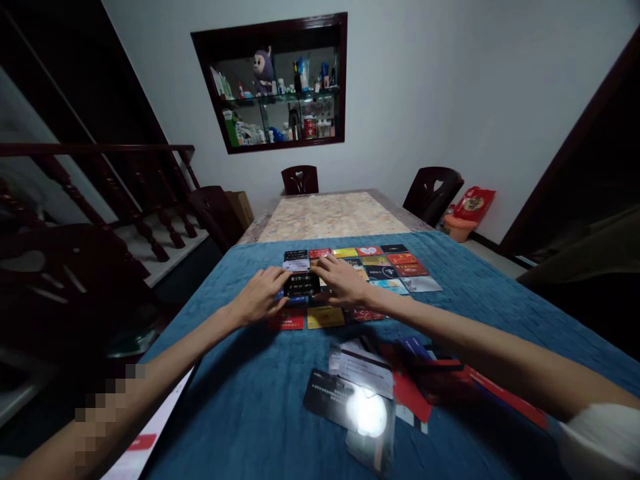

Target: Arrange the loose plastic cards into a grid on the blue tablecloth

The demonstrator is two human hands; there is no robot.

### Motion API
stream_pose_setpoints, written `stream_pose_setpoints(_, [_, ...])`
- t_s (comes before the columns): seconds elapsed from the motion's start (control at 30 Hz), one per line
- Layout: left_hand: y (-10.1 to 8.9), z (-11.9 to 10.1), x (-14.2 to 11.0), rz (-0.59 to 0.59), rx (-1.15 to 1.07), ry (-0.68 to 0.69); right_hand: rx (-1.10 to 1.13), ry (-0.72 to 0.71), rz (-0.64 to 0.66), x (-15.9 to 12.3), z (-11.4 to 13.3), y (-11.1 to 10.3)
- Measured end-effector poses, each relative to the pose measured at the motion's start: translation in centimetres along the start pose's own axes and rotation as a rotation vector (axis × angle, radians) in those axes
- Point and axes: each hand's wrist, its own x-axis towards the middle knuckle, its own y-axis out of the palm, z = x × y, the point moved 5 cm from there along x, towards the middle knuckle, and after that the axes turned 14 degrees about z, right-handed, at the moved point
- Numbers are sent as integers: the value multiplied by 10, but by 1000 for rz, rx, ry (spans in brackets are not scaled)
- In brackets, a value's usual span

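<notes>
Your left hand (260,295) grips the black card (301,287) at nine o'clock, your right hand (342,283) at three, likely keeping it square among the card rows (325,317) at twelve.

Pale wall (410,100), dark-framed shelf niche (343,80), dark wooden chairs (424,195)

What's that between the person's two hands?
In the head view, a black card with pale lettering is between the left hand and the right hand.
</notes>
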Motion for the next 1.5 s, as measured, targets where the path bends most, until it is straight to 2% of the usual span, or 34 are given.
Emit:
stream_pose_setpoints(0.27, [7,36,29,-13,-46,-43,62,69,9,35,-33,15])
stream_pose_setpoints(0.47, [21,61,45,35,-56,-108,101,176,79,56,-46,23])
stream_pose_setpoints(0.7, [32,89,63,50,-118,-167,130,223,149,84,-59,33])
stream_pose_setpoints(1.03, [45,116,91,95,-115,-259,179,282,213,118,-84,43])
stream_pose_setpoints(1.5, [72,153,134,163,-183,-330,191,379,305,144,-106,57])
